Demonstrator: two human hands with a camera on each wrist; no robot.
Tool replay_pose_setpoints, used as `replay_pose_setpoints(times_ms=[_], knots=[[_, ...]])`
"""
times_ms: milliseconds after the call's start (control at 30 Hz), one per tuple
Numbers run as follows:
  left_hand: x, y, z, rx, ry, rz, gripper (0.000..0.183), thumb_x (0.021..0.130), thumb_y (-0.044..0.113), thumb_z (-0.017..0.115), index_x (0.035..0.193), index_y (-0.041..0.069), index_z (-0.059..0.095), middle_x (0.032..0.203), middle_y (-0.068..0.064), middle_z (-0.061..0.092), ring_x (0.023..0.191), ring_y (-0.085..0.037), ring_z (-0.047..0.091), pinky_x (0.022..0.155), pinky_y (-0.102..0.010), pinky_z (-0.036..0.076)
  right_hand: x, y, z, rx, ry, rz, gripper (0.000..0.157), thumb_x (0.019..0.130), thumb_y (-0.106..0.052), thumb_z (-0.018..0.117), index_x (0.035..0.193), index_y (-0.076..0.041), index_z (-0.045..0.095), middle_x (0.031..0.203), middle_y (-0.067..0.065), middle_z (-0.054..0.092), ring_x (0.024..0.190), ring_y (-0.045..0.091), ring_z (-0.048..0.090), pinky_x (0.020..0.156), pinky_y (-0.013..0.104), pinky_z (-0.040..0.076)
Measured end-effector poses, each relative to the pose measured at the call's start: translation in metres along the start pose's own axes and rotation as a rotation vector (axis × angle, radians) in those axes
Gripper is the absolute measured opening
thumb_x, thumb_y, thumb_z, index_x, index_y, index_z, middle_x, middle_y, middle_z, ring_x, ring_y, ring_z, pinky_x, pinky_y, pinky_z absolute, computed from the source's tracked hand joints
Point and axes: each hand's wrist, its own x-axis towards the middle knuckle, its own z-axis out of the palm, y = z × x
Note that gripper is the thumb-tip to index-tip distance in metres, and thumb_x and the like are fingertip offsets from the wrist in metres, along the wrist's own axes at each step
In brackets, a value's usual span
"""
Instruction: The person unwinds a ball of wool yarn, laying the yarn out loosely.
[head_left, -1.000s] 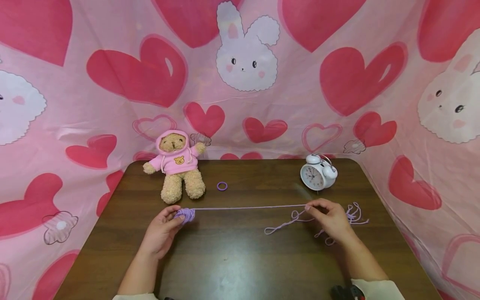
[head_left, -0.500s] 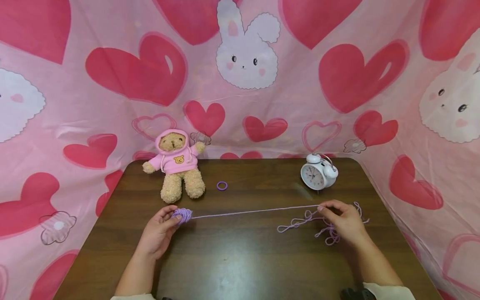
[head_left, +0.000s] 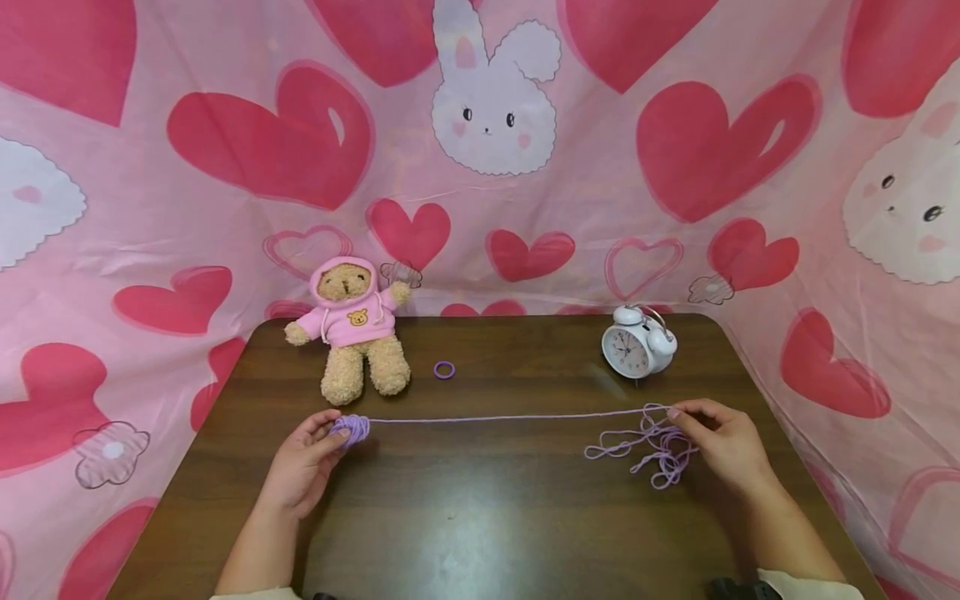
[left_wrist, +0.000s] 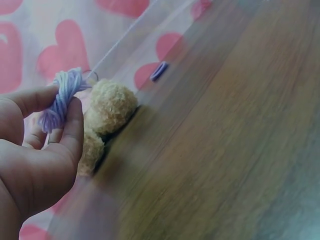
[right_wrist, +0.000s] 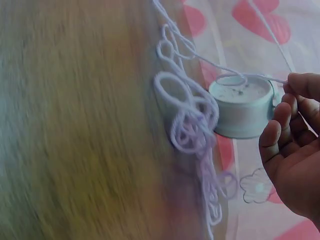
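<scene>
My left hand (head_left: pixel 302 468) pinches a small wound bundle of lilac yarn (head_left: pixel 351 431) between thumb and fingers. In the left wrist view the bundle (left_wrist: pixel 64 97) shows its wraps and a strand rising from it. That taut strand (head_left: pixel 510 417) runs across to my right hand (head_left: pixel 726 446), whose thumb and forefinger pinch the yarn. Loose tangled yarn (head_left: pixel 670 457) lies on the table just left of the right hand. Seen from the right wrist, a loop of the loose yarn (right_wrist: pixel 172 90) leads up to the fingertips.
A teddy bear (head_left: pixel 352 329) in a pink hoodie sits at the back left of the brown table (head_left: pixel 465 517). Nearby lies a purple ring (head_left: pixel 444 370). A white alarm clock (head_left: pixel 637 346) stands at the back right, before a pink heart-patterned cloth (head_left: pixel 480 200).
My right hand has moved right, and the taut strand between the hands has grown longer. My left hand has shifted slightly left with the bundle. Some loose yarn has been dragged rightward.
</scene>
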Motion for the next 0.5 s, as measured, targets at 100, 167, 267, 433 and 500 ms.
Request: replay_pose_setpoints(times_ms=[100, 167, 267, 433, 500], knots=[[0.000, 0.001, -0.004, -0.016, -0.006, 0.016, 0.025, 0.100, -0.006, 0.061, 0.120, 0.009, 0.057, 0.106, 0.001, 0.066, 0.098, -0.010, 0.065, 0.086, -0.023, 0.055, 0.000, 0.002, -0.007, -0.013, 0.009, 0.022, 0.028, 0.098, -0.033, 0.074, 0.107, -0.007, 0.077, 0.090, -0.011, 0.073, 0.080, 0.000, 0.059, 0.068, 0.017, 0.045], [-0.001, 0.003, -0.006, -0.024, -0.007, 0.020, 0.025, 0.100, -0.006, 0.060, 0.118, 0.011, 0.058, 0.106, 0.001, 0.067, 0.098, -0.010, 0.066, 0.086, -0.022, 0.055, 0.000, 0.004, -0.011, -0.011, 0.016, 0.036, 0.029, 0.098, -0.034, 0.074, 0.108, -0.007, 0.077, 0.090, -0.013, 0.072, 0.079, 0.000, 0.059, 0.067, 0.017, 0.045], [-0.002, 0.005, -0.009, -0.026, -0.010, 0.019, 0.024, 0.101, -0.004, 0.060, 0.116, 0.014, 0.059, 0.106, 0.003, 0.067, 0.099, -0.009, 0.066, 0.088, -0.022, 0.055, -0.001, 0.007, -0.017, 0.014, 0.023, 0.044, 0.031, 0.098, -0.033, 0.074, 0.110, -0.005, 0.076, 0.088, -0.016, 0.072, 0.077, 0.001, 0.061, 0.065, 0.017, 0.047], [-0.004, 0.007, -0.014, -0.037, -0.005, 0.024, 0.023, 0.102, -0.003, 0.059, 0.117, 0.015, 0.060, 0.105, 0.004, 0.068, 0.098, -0.008, 0.066, 0.086, -0.021, 0.055, -0.002, 0.015, -0.024, 0.038, 0.040, 0.039, 0.029, 0.097, -0.029, 0.075, 0.108, -0.002, 0.076, 0.092, -0.016, 0.073, 0.081, -0.007, 0.061, 0.067, 0.013, 0.048], [-0.005, 0.008, -0.016, -0.038, 0.000, 0.024, 0.023, 0.102, -0.003, 0.059, 0.118, 0.014, 0.060, 0.105, 0.004, 0.068, 0.097, -0.008, 0.066, 0.086, -0.021, 0.055, -0.002, 0.018, -0.027, 0.025, 0.046, 0.039, 0.028, 0.097, -0.029, 0.075, 0.107, -0.003, 0.076, 0.097, -0.013, 0.075, 0.085, -0.011, 0.059, 0.070, 0.011, 0.047]])
